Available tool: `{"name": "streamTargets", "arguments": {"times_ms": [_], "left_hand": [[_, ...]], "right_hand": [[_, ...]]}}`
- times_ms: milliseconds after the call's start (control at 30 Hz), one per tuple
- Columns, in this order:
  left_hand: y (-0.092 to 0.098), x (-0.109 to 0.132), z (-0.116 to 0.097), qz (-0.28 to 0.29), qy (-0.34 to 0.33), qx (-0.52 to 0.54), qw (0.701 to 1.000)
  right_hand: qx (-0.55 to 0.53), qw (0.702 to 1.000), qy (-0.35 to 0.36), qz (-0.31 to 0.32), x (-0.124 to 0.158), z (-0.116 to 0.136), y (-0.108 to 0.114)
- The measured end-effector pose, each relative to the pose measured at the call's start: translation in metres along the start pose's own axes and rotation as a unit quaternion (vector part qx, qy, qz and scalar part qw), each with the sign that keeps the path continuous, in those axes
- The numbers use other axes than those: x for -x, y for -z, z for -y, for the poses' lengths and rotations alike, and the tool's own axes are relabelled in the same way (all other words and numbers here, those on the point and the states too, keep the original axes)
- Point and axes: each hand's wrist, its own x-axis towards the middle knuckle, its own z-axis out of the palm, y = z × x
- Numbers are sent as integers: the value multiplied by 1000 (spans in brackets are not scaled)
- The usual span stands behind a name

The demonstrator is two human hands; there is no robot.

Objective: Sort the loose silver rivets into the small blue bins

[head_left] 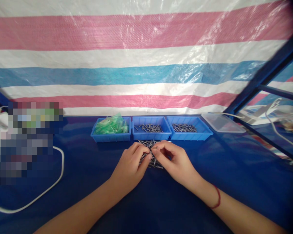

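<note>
The single view came from a camera worn on the head, above and behind the hands, looking forward and steeply enough down to take in the blue tabletop (146, 204). It sat near the work: the left hand (130, 161) and right hand (178, 161) met just below the middle of the frame, with the forearms (95, 201) running in from the bottom edge at left and right. Three blue trays (151, 136) stood a little farther off, around the centre. The striped sheet (146, 35) faced the lens and filled the upper half, its bands almost level. The wide field reached a slanting blue post (266, 66) at the right.
</note>
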Motion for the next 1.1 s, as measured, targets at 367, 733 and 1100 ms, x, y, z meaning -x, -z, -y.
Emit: {"name": "streamTargets", "arguments": {"times_ms": [367, 733, 1100], "left_hand": [[3, -2, 5, -59, 2, 40, 997], [2, 1, 4, -67, 18, 63, 996], [-2, 10, 5, 84, -53, -153, 983]], "right_hand": [[-7, 1000, -10, 15, -2, -3, 1], [52, 995, 51, -64, -12, -5, 15], [360, 900, 33, -245, -44, -41, 80]]}}
